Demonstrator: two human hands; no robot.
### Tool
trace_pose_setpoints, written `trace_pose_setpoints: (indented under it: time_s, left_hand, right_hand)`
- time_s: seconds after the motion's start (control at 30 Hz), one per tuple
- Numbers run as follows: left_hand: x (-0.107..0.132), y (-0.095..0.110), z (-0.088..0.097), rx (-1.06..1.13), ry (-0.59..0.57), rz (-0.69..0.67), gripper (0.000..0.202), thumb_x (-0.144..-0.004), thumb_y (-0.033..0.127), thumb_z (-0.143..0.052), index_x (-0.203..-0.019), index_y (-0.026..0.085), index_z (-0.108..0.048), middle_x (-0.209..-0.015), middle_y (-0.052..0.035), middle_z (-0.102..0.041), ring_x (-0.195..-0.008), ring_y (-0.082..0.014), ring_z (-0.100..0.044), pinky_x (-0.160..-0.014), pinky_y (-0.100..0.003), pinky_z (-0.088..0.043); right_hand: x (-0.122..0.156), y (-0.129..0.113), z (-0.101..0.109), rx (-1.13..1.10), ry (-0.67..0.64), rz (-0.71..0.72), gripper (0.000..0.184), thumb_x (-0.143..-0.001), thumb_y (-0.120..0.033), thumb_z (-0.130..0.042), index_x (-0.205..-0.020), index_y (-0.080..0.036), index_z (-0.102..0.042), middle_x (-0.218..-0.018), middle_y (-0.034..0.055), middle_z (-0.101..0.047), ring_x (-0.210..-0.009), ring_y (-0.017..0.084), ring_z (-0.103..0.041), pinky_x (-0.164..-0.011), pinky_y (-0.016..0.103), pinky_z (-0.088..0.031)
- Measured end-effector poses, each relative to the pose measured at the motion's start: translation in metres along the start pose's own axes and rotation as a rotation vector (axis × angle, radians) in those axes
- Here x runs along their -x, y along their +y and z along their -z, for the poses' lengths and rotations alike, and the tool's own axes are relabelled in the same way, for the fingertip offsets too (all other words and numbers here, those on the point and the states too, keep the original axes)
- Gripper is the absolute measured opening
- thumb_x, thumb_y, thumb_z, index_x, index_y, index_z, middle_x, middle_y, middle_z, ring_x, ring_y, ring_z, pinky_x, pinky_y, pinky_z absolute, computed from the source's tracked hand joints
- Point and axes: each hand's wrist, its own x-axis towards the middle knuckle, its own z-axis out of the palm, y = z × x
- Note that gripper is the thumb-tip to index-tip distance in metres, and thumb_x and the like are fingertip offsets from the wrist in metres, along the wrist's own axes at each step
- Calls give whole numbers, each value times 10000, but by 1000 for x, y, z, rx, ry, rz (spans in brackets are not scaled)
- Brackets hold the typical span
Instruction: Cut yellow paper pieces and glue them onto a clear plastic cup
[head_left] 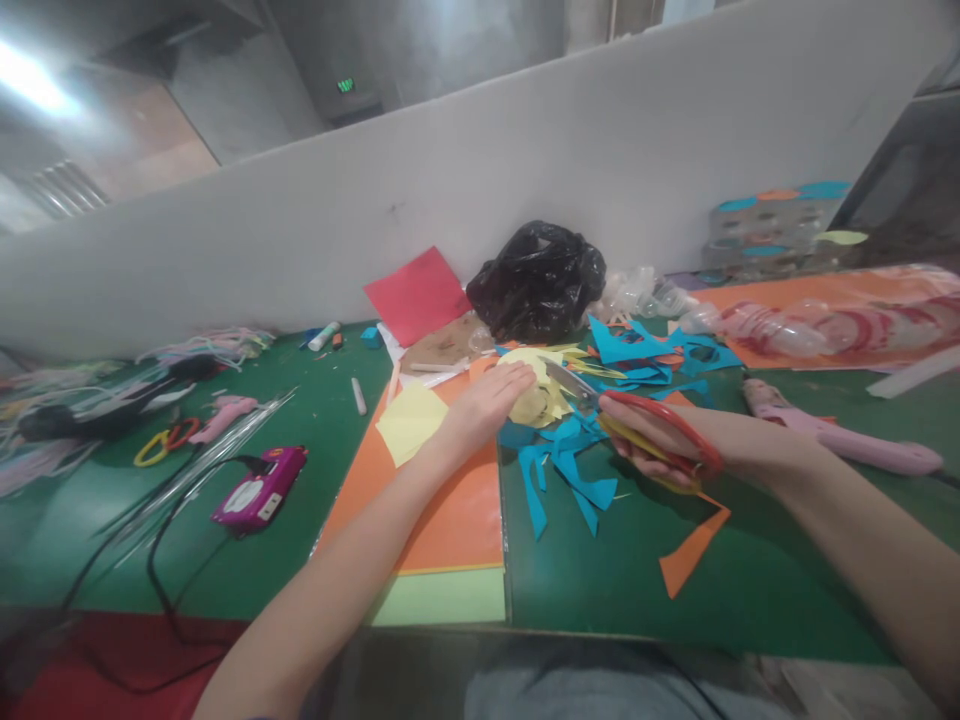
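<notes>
My left hand point(491, 400) reaches forward over the orange sheet, its fingers closed over the edge of pale yellow paper point(536, 405). Its thumb side is partly hidden. Held in my right hand point(641, 445) is a pair of scissors point(679, 420) with red and yellow handles. Their metal blades point left and reach the yellow paper; whether they are cutting it, I cannot tell. Blue paper scraps point(574, 470) lie below and around the blades. Thin yellow strips lie just beyond, and an orange scrap point(694, 550) rests near my right wrist.
Orange sheets point(457, 510) and a yellow piece point(411, 422) lie on the green table point(585, 590). Behind are a black plastic bag point(540, 280) and red paper point(416, 295). A purple power adapter point(262, 490) with cables sits left; a pink glue gun point(847, 435) lies right.
</notes>
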Motion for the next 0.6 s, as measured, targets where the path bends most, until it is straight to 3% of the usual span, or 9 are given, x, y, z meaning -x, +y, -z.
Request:
trace_pose_setpoints:
  time_s: [0.2, 0.47, 0.6]
  left_hand:
    - [-1, 2, 1, -24, -14, -10, 359, -967, 57, -447, -1301, 118, -564, -1262, -150, -689, -1285, -215, -595, -1068, -434, -543]
    - [-2, 5, 3, -18, -34, 10, 386, -965, 48, -427, -1323, 123, -550, -1276, -155, -681, -1299, -220, -583, -1074, -448, -533]
    - [-1, 5, 2, 24, -33, 15, 413, -957, 26, -415, -1334, 133, -545, -1281, -147, -679, -1305, -210, -577, -1076, -445, -530]
  right_hand:
    - [-12, 5, -8, -31, 66, -43, 540, -820, -691, -590, -827, -155, -519, -554, 4, -529, -388, 68, -424, -372, 169, -337]
    - [-12, 6, -9, -64, 63, -41, 551, -824, -697, -608, -840, -152, -528, -583, -5, -521, -409, 65, -423, -378, 169, -346]
    - [-10, 5, -8, -43, 72, -99, 590, -890, -737, -495, -844, -151, -545, -626, 18, -533, -450, 77, -453, -386, 173, -337]
